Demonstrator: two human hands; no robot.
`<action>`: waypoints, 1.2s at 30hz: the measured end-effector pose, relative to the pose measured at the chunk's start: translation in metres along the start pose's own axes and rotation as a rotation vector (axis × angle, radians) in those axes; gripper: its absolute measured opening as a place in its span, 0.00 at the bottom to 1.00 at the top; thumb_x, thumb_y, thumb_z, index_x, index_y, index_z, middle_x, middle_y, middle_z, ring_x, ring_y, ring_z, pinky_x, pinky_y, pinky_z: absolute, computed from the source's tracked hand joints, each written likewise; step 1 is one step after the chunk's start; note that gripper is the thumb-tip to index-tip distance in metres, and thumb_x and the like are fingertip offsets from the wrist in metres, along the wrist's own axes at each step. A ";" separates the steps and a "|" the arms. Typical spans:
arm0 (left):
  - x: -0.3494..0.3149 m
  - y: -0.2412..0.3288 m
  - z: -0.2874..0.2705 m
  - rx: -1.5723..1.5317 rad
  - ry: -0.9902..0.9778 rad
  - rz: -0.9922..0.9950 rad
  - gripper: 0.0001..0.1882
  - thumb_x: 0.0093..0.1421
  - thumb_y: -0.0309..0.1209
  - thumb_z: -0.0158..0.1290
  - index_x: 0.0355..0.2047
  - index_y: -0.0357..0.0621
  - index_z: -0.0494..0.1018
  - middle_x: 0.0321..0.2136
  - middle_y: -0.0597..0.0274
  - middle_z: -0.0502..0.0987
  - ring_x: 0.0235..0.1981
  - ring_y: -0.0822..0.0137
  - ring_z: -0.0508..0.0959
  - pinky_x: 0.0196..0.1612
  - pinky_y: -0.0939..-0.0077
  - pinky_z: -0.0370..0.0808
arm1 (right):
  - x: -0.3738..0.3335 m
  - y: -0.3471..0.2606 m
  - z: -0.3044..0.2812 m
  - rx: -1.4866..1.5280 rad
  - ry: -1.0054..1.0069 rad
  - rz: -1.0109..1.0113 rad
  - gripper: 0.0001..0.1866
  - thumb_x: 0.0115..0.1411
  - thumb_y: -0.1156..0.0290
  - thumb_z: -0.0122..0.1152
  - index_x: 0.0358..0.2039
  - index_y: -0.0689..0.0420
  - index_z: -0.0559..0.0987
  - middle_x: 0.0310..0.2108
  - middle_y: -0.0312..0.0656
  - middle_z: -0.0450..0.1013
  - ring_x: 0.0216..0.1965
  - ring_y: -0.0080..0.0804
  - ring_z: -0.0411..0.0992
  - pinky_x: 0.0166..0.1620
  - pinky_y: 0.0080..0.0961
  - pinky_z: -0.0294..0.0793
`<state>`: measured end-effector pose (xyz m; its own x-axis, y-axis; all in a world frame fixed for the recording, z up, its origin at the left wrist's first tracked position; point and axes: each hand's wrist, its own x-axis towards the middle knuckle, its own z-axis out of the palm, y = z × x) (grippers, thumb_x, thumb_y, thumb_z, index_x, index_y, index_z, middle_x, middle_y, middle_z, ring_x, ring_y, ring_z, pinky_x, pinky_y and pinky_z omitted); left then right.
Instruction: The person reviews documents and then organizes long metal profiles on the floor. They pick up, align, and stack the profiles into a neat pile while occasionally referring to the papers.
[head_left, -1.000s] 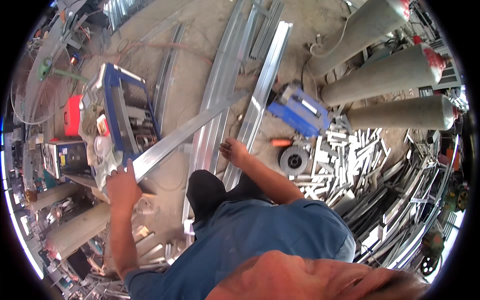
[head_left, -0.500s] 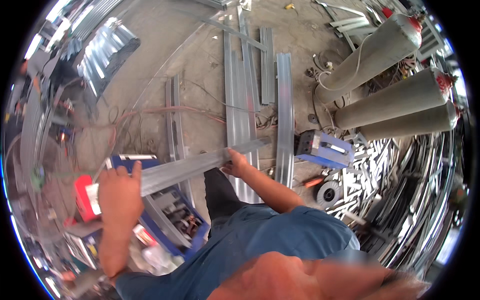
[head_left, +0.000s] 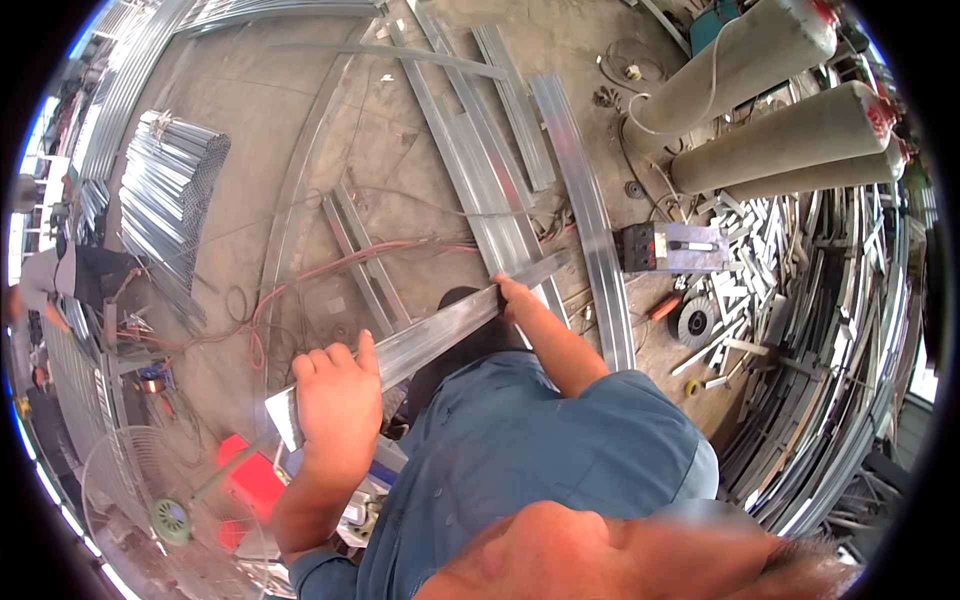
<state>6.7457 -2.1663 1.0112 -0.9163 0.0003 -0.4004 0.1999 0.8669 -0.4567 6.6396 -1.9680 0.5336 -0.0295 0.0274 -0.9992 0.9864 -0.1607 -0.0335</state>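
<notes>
The concrete floor [head_left: 250,130], strewn with steel channels [head_left: 585,190], had replaced the blue saw stand seen a second earlier under the galvanized steel section [head_left: 440,330]; it had been swung clear, held level at waist height. The left hand [head_left: 335,400] clasped its near end, the right hand [head_left: 515,297] its far part.

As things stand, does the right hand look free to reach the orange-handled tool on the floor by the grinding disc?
Probably not: the right hand is gripping the metal bar, held with the left hand. The orange-handled tool lies uncovered, lower down.
</notes>
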 end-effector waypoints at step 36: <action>0.554 -0.287 0.065 0.109 0.048 0.647 0.48 0.40 0.27 0.65 0.66 0.51 0.64 0.36 0.59 0.70 0.38 0.57 0.72 0.41 0.62 0.67 | 0.096 -0.253 0.272 1.257 0.362 -0.063 0.31 0.53 0.62 0.72 0.52 0.69 0.75 0.47 0.51 0.75 0.45 0.46 0.75 0.47 0.47 0.77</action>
<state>6.2034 -2.4473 0.8683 -0.6132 0.5293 -0.5864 0.7476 0.6285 -0.2145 6.3434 -2.1931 0.4402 0.1692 0.2990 -0.9391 0.1556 -0.9490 -0.2741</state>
